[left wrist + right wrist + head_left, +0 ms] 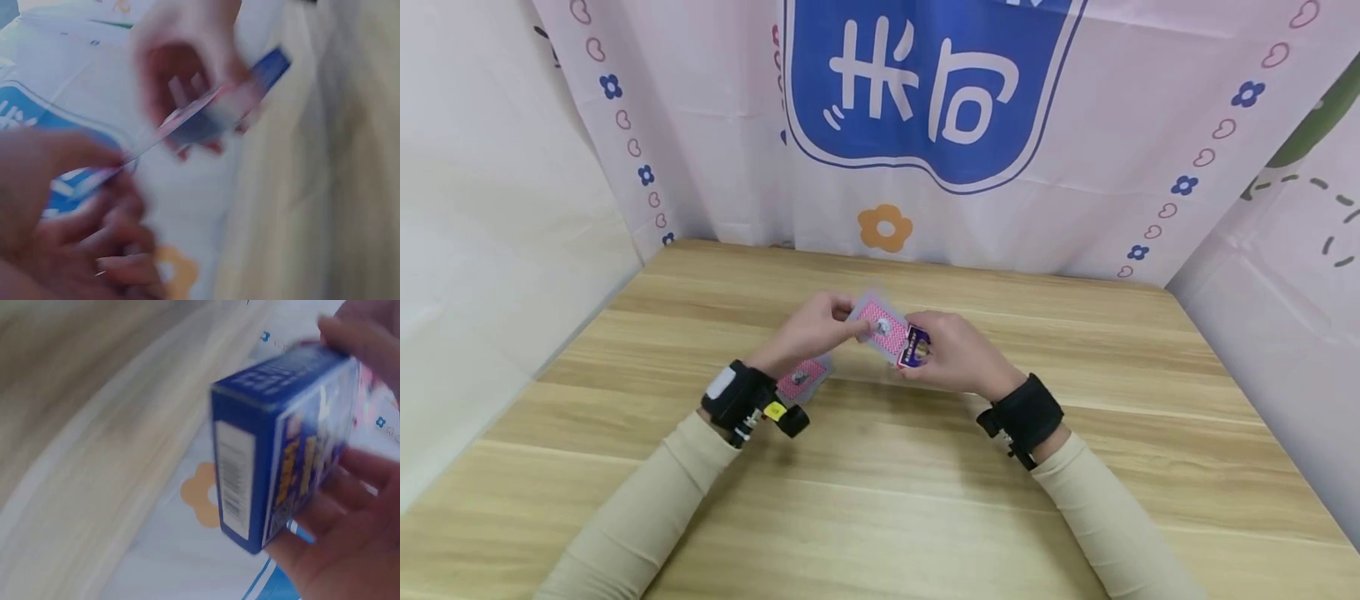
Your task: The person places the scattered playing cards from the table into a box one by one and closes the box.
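My left hand [815, 327] pinches a playing card [886, 323] with a red-patterned back between thumb and fingers. The card's other end meets the playing-card box [916, 347], held above the table by my right hand [961, 354]. In the right wrist view this blue box [234, 478] shows a barcode on its end, with the fingers around its sides. Seen nearly edge-on in the left wrist view, the card [156, 136] spans the gap between both hands, blurred. More red-backed cards [802, 377] lie on the table, partly hidden under my left wrist.
The wood-grain table [895, 500] extends around both arms. A printed cloth [722, 167] with a blue emblem hangs along its back edge, and pale sheets [490, 208] stand at the sides. Each wrist wears a black strap [1028, 412] with a small camera.
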Motion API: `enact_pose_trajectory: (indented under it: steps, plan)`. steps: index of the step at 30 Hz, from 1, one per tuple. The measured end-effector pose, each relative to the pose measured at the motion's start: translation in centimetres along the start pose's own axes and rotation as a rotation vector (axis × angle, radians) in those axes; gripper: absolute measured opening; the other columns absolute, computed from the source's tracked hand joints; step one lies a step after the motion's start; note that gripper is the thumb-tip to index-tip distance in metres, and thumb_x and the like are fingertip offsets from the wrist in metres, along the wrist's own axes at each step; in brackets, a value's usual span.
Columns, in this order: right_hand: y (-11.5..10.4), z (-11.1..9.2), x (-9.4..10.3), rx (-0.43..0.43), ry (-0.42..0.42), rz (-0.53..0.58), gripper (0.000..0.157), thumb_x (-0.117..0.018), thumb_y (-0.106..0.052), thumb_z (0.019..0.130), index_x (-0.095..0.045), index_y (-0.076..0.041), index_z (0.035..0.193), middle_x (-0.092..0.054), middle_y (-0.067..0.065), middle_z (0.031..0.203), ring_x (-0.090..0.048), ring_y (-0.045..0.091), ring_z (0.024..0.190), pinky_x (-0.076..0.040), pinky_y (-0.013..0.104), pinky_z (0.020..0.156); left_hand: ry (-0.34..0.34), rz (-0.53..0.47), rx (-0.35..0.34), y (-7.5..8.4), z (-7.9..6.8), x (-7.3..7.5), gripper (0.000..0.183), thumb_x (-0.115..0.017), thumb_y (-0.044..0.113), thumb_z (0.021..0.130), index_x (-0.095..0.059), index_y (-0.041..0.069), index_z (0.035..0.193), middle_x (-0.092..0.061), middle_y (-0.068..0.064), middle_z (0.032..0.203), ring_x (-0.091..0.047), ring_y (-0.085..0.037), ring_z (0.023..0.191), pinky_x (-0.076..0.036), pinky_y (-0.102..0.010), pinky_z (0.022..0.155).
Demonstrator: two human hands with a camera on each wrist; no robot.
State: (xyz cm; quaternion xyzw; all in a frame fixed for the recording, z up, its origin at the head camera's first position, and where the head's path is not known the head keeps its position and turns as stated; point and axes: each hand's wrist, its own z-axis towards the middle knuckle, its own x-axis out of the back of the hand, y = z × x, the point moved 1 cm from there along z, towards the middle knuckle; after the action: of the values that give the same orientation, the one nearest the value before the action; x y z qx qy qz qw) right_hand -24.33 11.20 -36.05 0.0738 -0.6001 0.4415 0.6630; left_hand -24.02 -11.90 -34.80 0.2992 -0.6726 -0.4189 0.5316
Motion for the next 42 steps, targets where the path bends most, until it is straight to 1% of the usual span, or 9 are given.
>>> enact_pose_trajectory:
  steps: [2, 4, 8, 11, 18, 23, 29, 37, 42]
  plan:
    - [0.2, 0.0, 0.2, 0.024, -0.035, -0.003, 0.048, -0.091, -0.029, 0.081, -0.07, -0.005, 0.117, -0.074, 0.002, 0.097, -0.064, 0.012, 0.079, -0.055, 0.027, 0.07, -0.082, 0.079, -0.007, 0.1, 0.0, 0.7, 0.019, -0.069, 0.027, 0.1, -0.076, 0.01, 0.107, -0.077, -0.004, 0.102, -0.06, -0.022, 0.101, -0.041, -0.034, 0.089]
    - [0.3, 0.0, 0.2, 0.028, -0.049, 0.004, 0.05, -0.09, -0.032, 0.083, -0.069, -0.006, 0.12, -0.074, 0.002, 0.098, -0.065, 0.012, 0.079, -0.055, 0.027, 0.07, -0.114, 0.094, -0.019, 0.3, -0.1, 1.1, 0.021, -0.068, 0.027, 0.102, -0.077, 0.01, 0.109, -0.078, -0.005, 0.098, -0.061, -0.022, 0.1, -0.041, -0.035, 0.089]
    - [0.2, 0.1, 0.1, -0.008, -0.018, 0.018, 0.046, -0.088, -0.034, 0.085, -0.069, -0.006, 0.116, -0.072, 0.002, 0.093, -0.062, 0.012, 0.074, -0.052, 0.025, 0.063, -0.06, 0.039, -0.014, 0.6, -0.3, 1.1, 0.023, -0.068, 0.032, 0.103, -0.078, 0.015, 0.115, -0.08, -0.005, 0.096, -0.069, -0.021, 0.107, -0.046, -0.042, 0.1]
    - [0.1, 0.1, 0.2, -0.032, 0.026, 0.009, 0.045, -0.089, -0.034, 0.084, -0.069, -0.006, 0.113, -0.071, 0.002, 0.089, -0.06, 0.012, 0.071, -0.05, 0.025, 0.06, -0.031, 0.022, -0.016, 0.6, -0.4, 0.5, 0.022, -0.069, 0.033, 0.103, -0.08, 0.015, 0.108, -0.081, -0.006, 0.097, -0.07, -0.022, 0.111, -0.047, -0.046, 0.105]
    - [-0.1, 0.0, -0.1, 0.007, 0.028, -0.013, 0.041, -0.088, -0.032, 0.084, -0.069, -0.006, 0.109, -0.069, 0.002, 0.086, -0.06, 0.012, 0.071, -0.05, 0.024, 0.059, -0.102, 0.073, -0.06, 0.0, -0.2, -2.1, 0.02, -0.064, 0.031, 0.106, -0.074, 0.015, 0.11, -0.077, -0.004, 0.096, -0.07, -0.028, 0.1, -0.048, -0.034, 0.082]
    - [0.1, 0.0, 0.3, -0.029, 0.059, -0.029, 0.049, -0.091, -0.035, 0.082, -0.069, -0.004, 0.112, -0.071, 0.004, 0.089, -0.06, 0.013, 0.072, -0.049, 0.024, 0.061, -0.028, -0.017, -0.036, 0.2, -0.3, -1.7, 0.027, -0.052, 0.034, 0.111, -0.067, 0.012, 0.113, -0.069, -0.007, 0.108, -0.062, -0.032, 0.112, -0.047, -0.038, 0.093]
    - [-0.1, -0.1, 0.6, -0.03, 0.081, -0.012, 0.049, -0.091, -0.037, 0.082, -0.069, -0.006, 0.113, -0.071, 0.003, 0.088, -0.06, 0.013, 0.072, -0.049, 0.024, 0.061, -0.019, -0.046, -0.053, 0.4, -0.2, -1.7, 0.022, -0.052, 0.025, 0.111, -0.069, 0.011, 0.109, -0.065, -0.003, 0.101, -0.057, -0.027, 0.101, -0.046, -0.032, 0.083]
    - [-0.8, -0.1, 0.4, 0.022, 0.084, -0.026, 0.045, -0.09, -0.035, 0.082, -0.068, -0.006, 0.109, -0.068, 0.002, 0.086, -0.061, 0.013, 0.073, -0.051, 0.024, 0.062, 0.056, 0.04, -0.118, 0.2, -0.4, -4.8, 0.025, -0.045, 0.024, 0.112, -0.054, 0.005, 0.127, -0.066, -0.013, 0.111, -0.062, -0.022, 0.09, -0.049, -0.028, 0.07]
    - [-0.8, -0.1, 0.2, 0.037, 0.068, -0.038, 0.042, -0.09, -0.031, 0.082, -0.068, -0.005, 0.107, -0.069, 0.003, 0.087, -0.062, 0.013, 0.075, -0.051, 0.024, 0.064, 0.063, 0.035, -0.159, -0.2, -0.6, -6.4, 0.033, -0.036, 0.022, 0.115, -0.04, 0.001, 0.14, -0.065, -0.016, 0.105, -0.06, -0.018, 0.079, -0.05, -0.027, 0.066]
